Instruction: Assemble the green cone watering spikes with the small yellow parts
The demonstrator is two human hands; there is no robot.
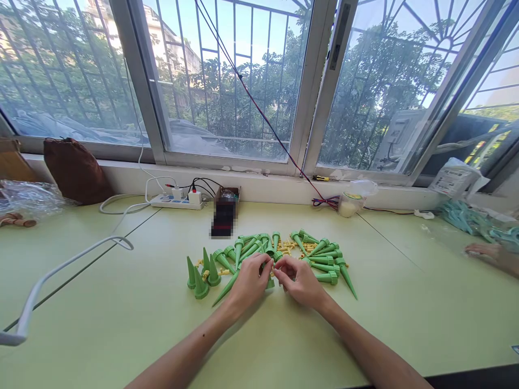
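Note:
My left hand [254,276] and my right hand [299,280] meet fingertip to fingertip over the table, both pinched around a small yellow fitting [273,268] that the fingers mostly cover. Just below the left fingers a green cap [270,283] shows; whether that hand grips it too, I cannot tell. A long green spike [225,290] points out from beneath my left hand toward the lower left. Green capped spikes [324,260] lie fanned around the hands, with loose yellow fittings [287,247] heaped behind. Several green cones [201,283] stand upright on their caps at the left.
Behind the pile lies a dark, blurred-out object [224,219], near a white power strip [177,202] with cables. A white tube [60,270] arches over the left side. A plastic cup [350,205] stands by the sill. Another person's hand [484,250] rests at the right edge.

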